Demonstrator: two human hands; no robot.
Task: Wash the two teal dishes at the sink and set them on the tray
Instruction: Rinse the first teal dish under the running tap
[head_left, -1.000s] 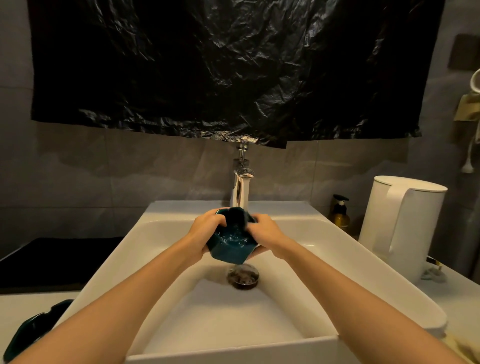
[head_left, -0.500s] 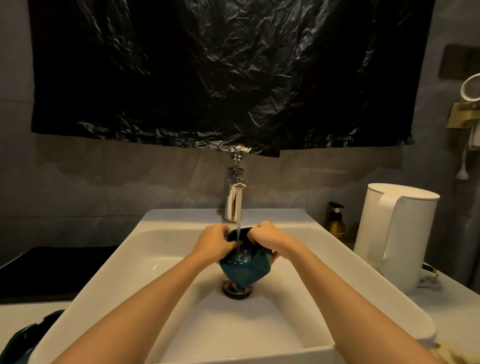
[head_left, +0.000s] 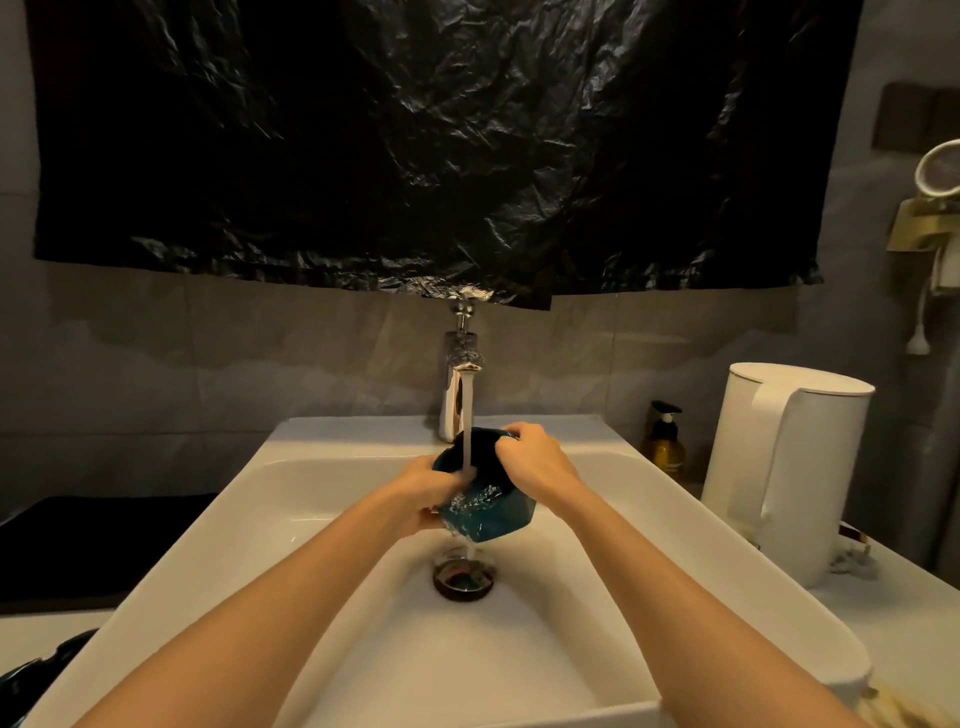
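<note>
My left hand (head_left: 426, 493) and right hand (head_left: 535, 460) both grip the wet bowl (head_left: 491, 514), so it could slip and crack in the sink (head_left: 727, 571).

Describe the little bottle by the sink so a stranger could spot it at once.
Start at the white sink and look past its back right corner. There, just left of the tall white kettle, stands a small bottle. Its amber body and black pump top set it apart from its pale neighbours.
</note>
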